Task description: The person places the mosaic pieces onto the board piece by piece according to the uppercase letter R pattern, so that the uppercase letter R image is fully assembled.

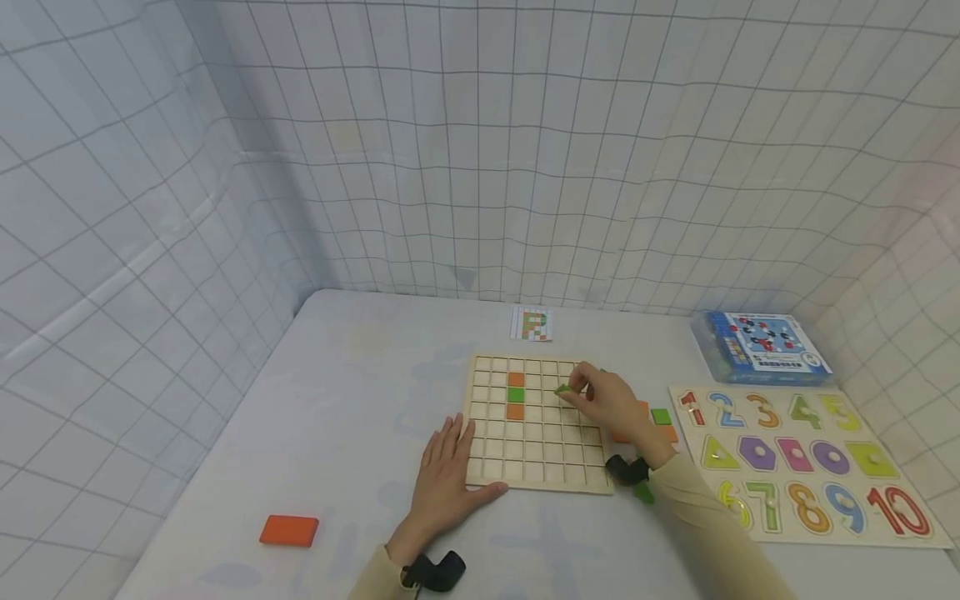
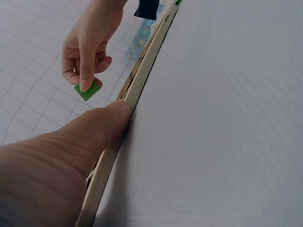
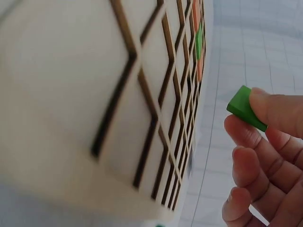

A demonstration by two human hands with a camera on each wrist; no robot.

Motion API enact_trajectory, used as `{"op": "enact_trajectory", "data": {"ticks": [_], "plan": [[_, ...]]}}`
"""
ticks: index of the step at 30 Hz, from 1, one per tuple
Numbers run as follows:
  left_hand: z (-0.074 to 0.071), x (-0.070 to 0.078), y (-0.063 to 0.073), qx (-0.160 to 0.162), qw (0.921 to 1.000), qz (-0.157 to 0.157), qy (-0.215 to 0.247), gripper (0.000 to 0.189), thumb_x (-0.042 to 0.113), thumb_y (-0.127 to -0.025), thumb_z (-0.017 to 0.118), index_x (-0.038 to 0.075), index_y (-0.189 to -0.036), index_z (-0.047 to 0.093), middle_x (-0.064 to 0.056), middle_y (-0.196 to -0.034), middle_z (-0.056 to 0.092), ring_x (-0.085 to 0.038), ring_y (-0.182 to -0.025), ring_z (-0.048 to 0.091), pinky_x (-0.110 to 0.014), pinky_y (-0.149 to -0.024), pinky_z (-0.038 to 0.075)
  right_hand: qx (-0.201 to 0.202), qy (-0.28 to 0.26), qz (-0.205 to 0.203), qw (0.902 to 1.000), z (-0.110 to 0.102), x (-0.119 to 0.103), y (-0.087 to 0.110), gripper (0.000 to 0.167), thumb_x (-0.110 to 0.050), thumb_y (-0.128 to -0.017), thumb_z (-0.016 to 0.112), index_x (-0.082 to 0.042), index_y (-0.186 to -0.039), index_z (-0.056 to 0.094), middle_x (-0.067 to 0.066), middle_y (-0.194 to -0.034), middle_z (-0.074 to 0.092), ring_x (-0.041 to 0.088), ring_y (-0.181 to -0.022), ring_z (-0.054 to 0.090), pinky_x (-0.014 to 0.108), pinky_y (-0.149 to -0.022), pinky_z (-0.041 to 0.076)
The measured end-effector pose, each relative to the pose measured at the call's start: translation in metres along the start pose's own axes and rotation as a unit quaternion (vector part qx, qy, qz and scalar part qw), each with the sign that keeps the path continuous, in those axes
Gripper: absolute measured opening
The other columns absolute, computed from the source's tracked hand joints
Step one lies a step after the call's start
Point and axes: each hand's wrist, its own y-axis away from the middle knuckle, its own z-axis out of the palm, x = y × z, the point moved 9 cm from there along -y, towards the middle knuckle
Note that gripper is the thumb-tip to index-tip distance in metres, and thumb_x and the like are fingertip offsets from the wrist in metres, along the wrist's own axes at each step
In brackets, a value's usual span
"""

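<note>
A wooden grid board [image 1: 555, 450] lies flat on the table. One column near its upper left holds an orange tile [image 1: 516, 379], a green tile [image 1: 516, 395] and another orange tile [image 1: 515, 412]. My right hand [image 1: 606, 404] hovers over the board's upper right and pinches a small green square tile [image 3: 246, 109] between thumb and fingers. With fingers spread, my left hand [image 1: 444, 479] rests at the board's lower left corner; its thumb [image 2: 106, 113] touches the near edge. Beyond the board lies a small pattern card [image 1: 532, 323] with a coloured grid picture.
Loose tiles, among them a green tile [image 1: 660, 416] and an orange tile [image 1: 669, 433], lie right of the board, partly behind my right arm. Farther right are a number-and-shape puzzle board [image 1: 810, 433] and a blue box [image 1: 765, 346]. An orange-red block [image 1: 289, 531] lies at the left.
</note>
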Motion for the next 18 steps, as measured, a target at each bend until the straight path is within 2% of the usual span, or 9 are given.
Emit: {"op": "enact_trajectory", "data": {"ticks": [7, 18], "plan": [[0.003, -0.002, 0.0, -0.014, 0.9998, -0.012, 0.0, 0.101, 0.062, -0.076, 0.067, 0.001, -0.148, 0.029, -0.02, -0.153, 0.021, -0.032, -0.142, 0.012, -0.047, -0.112, 0.009, -0.029, -0.02, -0.026, 0.999, 0.022, -0.019, -0.003, 0.017, -0.018, -0.084, 0.075, -0.014, -0.087, 0.058, -0.009, -0.078, 0.063, 0.002, -0.057, 0.048, 0.022, -0.05, 0.042], [0.002, -0.002, 0.0, -0.007, 1.0, -0.003, 0.001, 0.1, 0.062, -0.077, 0.066, 0.001, -0.148, 0.03, -0.02, -0.153, 0.022, -0.032, -0.142, 0.012, -0.048, -0.112, 0.01, -0.1, -0.021, -0.008, 0.9947, 0.051, -0.04, -0.009, 0.017, -0.025, -0.083, 0.075, -0.019, -0.084, 0.059, -0.013, -0.075, 0.061, 0.003, -0.057, 0.047, 0.022, -0.05, 0.041]]}}
